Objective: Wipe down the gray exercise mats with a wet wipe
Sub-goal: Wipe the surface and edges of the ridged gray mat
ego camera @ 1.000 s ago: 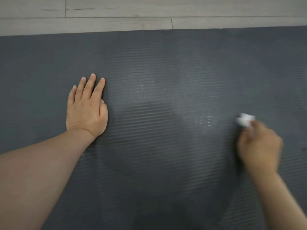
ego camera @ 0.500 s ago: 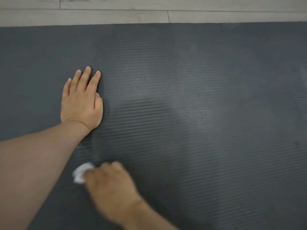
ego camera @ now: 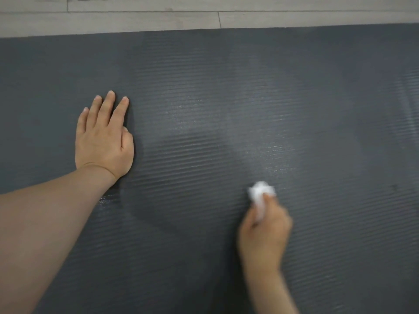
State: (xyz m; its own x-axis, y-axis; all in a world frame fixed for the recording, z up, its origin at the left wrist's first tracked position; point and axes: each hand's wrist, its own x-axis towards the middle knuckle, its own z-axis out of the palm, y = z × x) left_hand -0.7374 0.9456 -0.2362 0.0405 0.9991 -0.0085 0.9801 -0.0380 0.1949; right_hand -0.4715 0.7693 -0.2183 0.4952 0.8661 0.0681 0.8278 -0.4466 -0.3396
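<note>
Head view: the left hand (ego camera: 103, 141) lies flat, fingers (ego camera: 108, 107) straight, pressing the gray ribbed exercise mat (ego camera: 317, 109). The right hand (ego camera: 264, 234), blurred, grips a crumpled white wet wipe (ego camera: 260, 191) protruding beyond its fingers onto the mat.

Left hand (ego camera: 103, 141) flat (fingers straight); right hand (ego camera: 264, 232) curled.

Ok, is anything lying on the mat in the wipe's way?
Nothing loose shows on the gray mat. The right hand grips the wet wipe against it. The only thing on the mat is the left hand, pressed flat to the wipe's left; strokes that way would meet it.
</note>
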